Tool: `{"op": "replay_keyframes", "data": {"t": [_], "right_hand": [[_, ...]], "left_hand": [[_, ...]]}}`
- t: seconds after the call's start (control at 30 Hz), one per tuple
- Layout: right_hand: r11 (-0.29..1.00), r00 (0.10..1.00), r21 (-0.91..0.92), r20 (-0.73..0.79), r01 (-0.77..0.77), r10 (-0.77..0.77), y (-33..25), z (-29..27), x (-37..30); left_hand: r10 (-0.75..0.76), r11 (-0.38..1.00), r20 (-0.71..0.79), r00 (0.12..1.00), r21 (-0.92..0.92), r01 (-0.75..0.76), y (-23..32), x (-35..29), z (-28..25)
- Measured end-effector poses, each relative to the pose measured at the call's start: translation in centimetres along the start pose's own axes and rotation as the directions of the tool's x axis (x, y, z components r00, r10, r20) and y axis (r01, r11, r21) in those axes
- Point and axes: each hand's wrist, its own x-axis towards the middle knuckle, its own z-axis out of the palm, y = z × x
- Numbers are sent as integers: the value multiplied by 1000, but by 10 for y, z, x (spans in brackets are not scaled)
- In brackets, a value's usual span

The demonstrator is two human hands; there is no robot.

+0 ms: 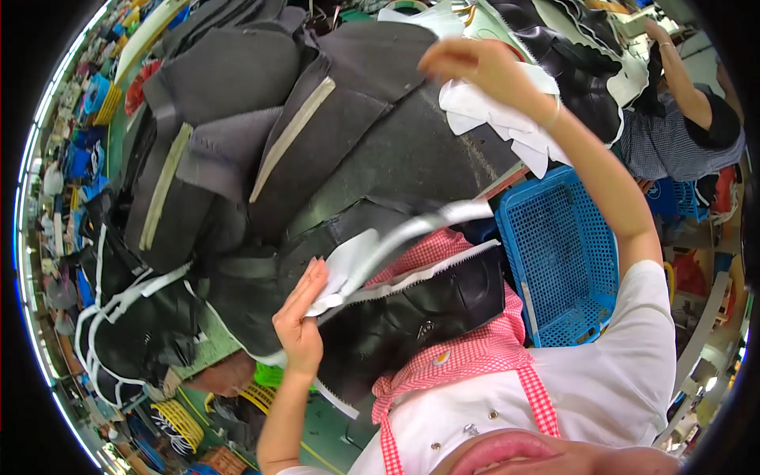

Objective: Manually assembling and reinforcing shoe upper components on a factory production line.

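Observation:
My left hand (pixel 301 321) lies with straight fingers along a white backing piece (pixel 346 257), at the end of a white zipper strip. Below that strip, a black leather panel (pixel 427 313), looking like a boot shaft, drapes over my lap. Another pale strip (pixel 416 226) arches above it, smeared by motion. My right hand (pixel 475 67) is stretched far out to the back, slightly blurred, its fingers loosely extended and nothing visible in them. It hovers near a pile of white cut pieces (pixel 491 107) and the edge of a dark grey lining piece (pixel 364 59).
Stacked dark grey linings (pixel 229 71) with beige strips cover the left of the worktable (pixel 356 170). Black panels with white edging (pixel 150 324) hang at the left. A blue plastic basket (pixel 554 245) stands at my right. Another person (pixel 681 119) works at the far right.

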Motion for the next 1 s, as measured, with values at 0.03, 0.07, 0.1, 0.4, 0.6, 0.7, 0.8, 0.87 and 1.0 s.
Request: {"op": "replay_keyframes", "data": {"t": [0.03, 0.07, 0.1, 0.4, 0.6, 0.7, 0.8, 0.87, 1.0], "right_hand": [[967, 989, -256, -142, 3, -40, 26, -29, 17], [880, 974, -475, -204, -14, -95, 43, -45, 32], [857, 959, -504, -176, 108, -224, 84, -68, 47], [793, 973, -607, 205, 43, 104, 114, -55, 115], [715, 944, -690, 154, -108, 291, 116, -68, 125], [715, 943, -693, 167, -94, 287, 82, -40, 134], [816, 975, -570, 113, -92, 189, 106, -39, 119], [894, 990, -438, 59, -93, 132, 117, -47, 99], [921, 996, -380, -35, -91, 84, 125, -54, 89]], "left_hand": [[-43, 989, -103, 994, -145, 28, 2, 5, 14], [-14, 998, -156, 988, -69, 3, 6, 12, 26], [27, 1000, -203, 979, -2, -28, 11, 25, 42], [242, 756, 342, 908, 521, -398, 47, 95, 46], [486, 408, -39, 873, 894, -187, 79, 182, 10], [470, 202, 164, 868, 937, -287, 44, 200, -29], [597, 224, 174, 783, 901, -371, 52, 209, -40], [685, 108, 138, 715, 951, -288, 79, 221, -59], [808, 71, -39, 588, 997, -31, 88, 270, -119]]}}
